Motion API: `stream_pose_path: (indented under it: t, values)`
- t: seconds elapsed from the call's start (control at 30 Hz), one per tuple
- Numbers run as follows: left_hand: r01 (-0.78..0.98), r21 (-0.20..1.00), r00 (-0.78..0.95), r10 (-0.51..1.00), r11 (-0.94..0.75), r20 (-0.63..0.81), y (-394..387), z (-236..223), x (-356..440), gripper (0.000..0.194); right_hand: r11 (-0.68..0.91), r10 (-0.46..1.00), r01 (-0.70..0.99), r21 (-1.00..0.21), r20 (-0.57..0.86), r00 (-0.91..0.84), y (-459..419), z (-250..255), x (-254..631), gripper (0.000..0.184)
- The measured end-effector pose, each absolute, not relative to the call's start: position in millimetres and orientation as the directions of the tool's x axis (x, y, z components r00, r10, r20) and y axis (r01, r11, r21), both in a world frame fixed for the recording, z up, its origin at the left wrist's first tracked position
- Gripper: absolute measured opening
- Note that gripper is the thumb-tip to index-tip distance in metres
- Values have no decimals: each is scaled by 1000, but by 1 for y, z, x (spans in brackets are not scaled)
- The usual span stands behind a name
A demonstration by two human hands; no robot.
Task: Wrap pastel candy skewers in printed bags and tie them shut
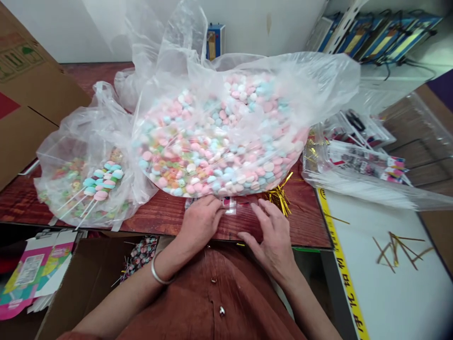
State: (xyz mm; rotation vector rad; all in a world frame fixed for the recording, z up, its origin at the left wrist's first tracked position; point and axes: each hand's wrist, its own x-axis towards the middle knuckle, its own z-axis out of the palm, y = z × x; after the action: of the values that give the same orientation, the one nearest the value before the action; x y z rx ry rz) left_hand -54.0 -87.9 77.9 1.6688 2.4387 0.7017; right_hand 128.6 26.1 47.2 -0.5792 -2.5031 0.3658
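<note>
In front of me on the dark red table lies a small clear plastic packet (230, 206), partly covered by my fingers. My left hand (201, 219) is closed over it, fingers curled together and the fingertips partly hidden. To the right, my right hand (272, 231) is open, with thumb and fingers spread just above the table. Right behind both hands rests a big clear plastic bag (226, 156) full of pink, blue and white candy-like beads. Gold tinsel strips (281, 196) stick out beside the right fingertips.
At left, candy-like skewers on white sticks (102, 182) lie on a smaller plastic bag (74, 141). A cardboard box (35, 85) stands behind it. Plastic-wrapped packages (364, 160) lie at right, near gold twist ties (399, 250) on a white surface. Below left is an open carton (85, 283).
</note>
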Motion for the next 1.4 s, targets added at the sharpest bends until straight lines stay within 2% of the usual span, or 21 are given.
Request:
stream_pose_path:
  t: [0.07,0.17,0.37,0.57,0.67,0.77,0.83,0.93,1.03,1.13,1.23,1.3,1.4]
  values:
    - [793,515,-454,879,325,146,-99,82,-59,12,872,473,379,-310,336,-814,28,40,133,64]
    - [702,636,-506,853,319,130,-115,83,-62,10,841,526,469,-270,204,-826,36,32,131,66]
    - [528,765,-625,778,369,56,-132,79,-60,15,798,568,496,-342,150,-810,44,31,124,57]
    - [490,786,-622,783,377,12,-132,72,-55,16,729,659,576,-370,152,-737,45,31,121,53]
    - [503,793,-590,807,345,23,-126,70,-51,16,710,690,596,-375,199,-696,53,37,123,51]
    - [518,790,-564,826,328,26,-123,71,-49,17,730,670,536,-424,290,-683,61,48,137,43]
    - [523,788,-557,830,325,28,-123,72,-50,19,716,690,516,-470,366,-624,66,51,155,38]
    - [502,796,-555,832,338,-4,-120,76,-51,21,613,790,613,-499,411,-456,74,43,183,42]
    - [488,806,-524,851,334,-35,-110,79,-50,22,507,854,727,-462,385,-350,80,25,194,53]
    - [503,813,-476,879,293,-22,-97,82,-46,22,506,858,759,-411,329,-394,77,16,180,56]
    - [517,816,-444,896,259,-3,-86,83,-43,21,568,822,691,-447,284,-493,66,23,160,53]
    - [531,809,-436,900,251,7,-82,83,-44,23,584,812,676,-450,317,-490,64,31,158,49]
    - [557,791,-441,897,253,23,-82,81,-49,26,519,839,782,-344,378,-391,79,40,180,37]
